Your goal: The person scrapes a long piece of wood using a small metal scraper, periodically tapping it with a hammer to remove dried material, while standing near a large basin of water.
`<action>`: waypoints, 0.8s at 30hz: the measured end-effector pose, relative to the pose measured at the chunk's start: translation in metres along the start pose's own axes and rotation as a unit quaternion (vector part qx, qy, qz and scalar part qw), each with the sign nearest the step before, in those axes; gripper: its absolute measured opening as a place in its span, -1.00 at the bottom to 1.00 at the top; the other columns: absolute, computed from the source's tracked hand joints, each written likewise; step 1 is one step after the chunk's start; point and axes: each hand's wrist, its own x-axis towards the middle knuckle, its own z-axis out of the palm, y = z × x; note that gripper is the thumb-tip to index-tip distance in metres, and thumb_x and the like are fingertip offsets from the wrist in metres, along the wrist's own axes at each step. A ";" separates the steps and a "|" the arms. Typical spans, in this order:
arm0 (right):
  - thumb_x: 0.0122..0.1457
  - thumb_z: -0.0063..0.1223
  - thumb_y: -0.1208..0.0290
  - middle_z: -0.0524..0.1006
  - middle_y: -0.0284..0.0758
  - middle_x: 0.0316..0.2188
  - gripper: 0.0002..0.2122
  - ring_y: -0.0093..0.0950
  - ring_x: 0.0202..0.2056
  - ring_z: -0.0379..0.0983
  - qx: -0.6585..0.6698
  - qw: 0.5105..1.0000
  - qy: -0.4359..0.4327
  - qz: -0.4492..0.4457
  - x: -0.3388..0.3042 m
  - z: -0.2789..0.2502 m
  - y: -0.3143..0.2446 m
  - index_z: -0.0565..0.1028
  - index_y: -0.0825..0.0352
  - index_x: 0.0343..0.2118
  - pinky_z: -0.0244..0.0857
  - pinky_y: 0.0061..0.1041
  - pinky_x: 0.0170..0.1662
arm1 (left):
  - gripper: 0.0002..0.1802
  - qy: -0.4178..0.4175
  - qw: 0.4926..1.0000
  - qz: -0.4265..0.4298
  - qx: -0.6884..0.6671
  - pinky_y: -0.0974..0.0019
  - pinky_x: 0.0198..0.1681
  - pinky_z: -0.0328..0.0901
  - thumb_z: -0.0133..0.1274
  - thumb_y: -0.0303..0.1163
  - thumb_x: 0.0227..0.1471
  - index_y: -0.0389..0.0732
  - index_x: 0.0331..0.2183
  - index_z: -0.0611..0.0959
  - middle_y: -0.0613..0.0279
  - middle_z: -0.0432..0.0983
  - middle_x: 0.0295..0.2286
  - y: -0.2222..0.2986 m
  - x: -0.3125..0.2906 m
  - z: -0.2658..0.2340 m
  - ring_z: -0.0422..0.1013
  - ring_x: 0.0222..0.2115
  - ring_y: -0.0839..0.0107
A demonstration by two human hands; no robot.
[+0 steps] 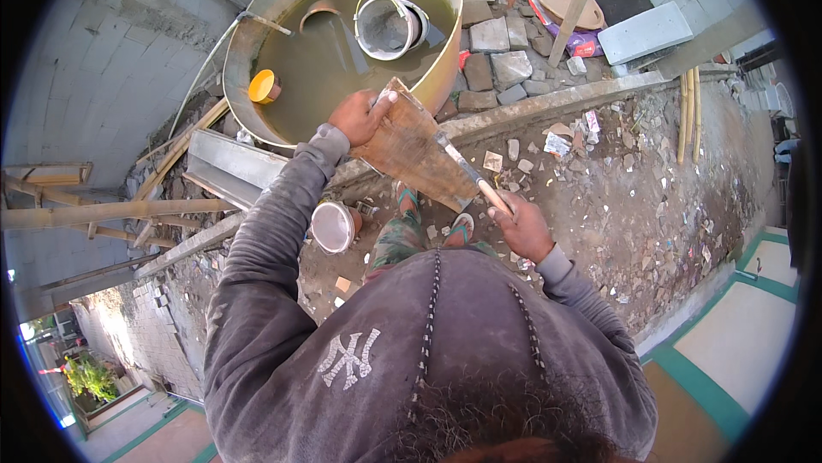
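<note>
My left hand (pixel 360 118) is closed on the upper left edge of a flat, worn wooden board (pixel 409 150), which is tilted in front of my body. The fist of my right hand (pixel 521 227) is wrapped around the light wooden handle of a brush-like tool (pixel 473 173). Its far end lies against or just over the board's face; whether bristles are there I cannot make out. Just beyond the board stands a big round tub (pixel 244 60) of murky water. A bucket with a yellowish handle (pixel 385 28) and a yellow-orange cup (pixel 264 86) sit in that water.
A small pail (pixel 334 227) stands by my sandaled feet on rubble-strewn ground. A low concrete ledge (pixel 488 123) runs past the tub. Broken blocks (pixel 490 36), a leaning wooden post (pixel 580 5), a pale block (pixel 645 33) and a bamboo pole (pixel 120 213) lie around.
</note>
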 end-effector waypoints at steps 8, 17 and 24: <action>0.26 0.06 0.29 0.59 0.04 -0.32 -0.67 0.08 -0.22 0.53 -0.041 0.998 0.021 -0.052 0.023 -0.024 -0.056 0.51 0.36 0.01 0.40 -0.06 -0.16 | -0.41 0.002 0.994 0.046 0.095 -0.11 -0.22 0.33 -0.06 0.09 0.28 -0.31 -0.35 0.66 -0.23 0.56 -0.41 0.038 -0.002 -0.026 0.48 -0.34 -0.22; 0.29 0.06 0.28 0.60 0.04 -0.26 -0.66 0.05 -0.17 0.54 -0.024 0.997 0.040 -0.061 0.051 -0.021 -0.069 0.51 0.37 0.03 0.41 -0.15 -0.13 | -0.41 0.019 0.992 0.054 0.112 -0.10 -0.19 0.35 -0.07 0.13 0.26 -0.25 -0.37 0.67 -0.18 0.58 -0.39 0.017 0.022 -0.026 0.49 -0.30 -0.21; 0.32 0.06 0.18 0.60 0.03 -0.29 -0.64 0.01 -0.22 0.55 0.021 0.995 0.061 -0.077 0.127 0.028 -0.041 0.53 0.40 -0.01 0.41 -0.20 -0.15 | -0.36 0.057 0.985 0.008 0.164 -0.10 -0.14 0.36 -0.10 0.19 0.24 -0.24 -0.34 0.69 -0.18 0.60 -0.32 -0.037 0.069 -0.050 0.52 -0.24 -0.17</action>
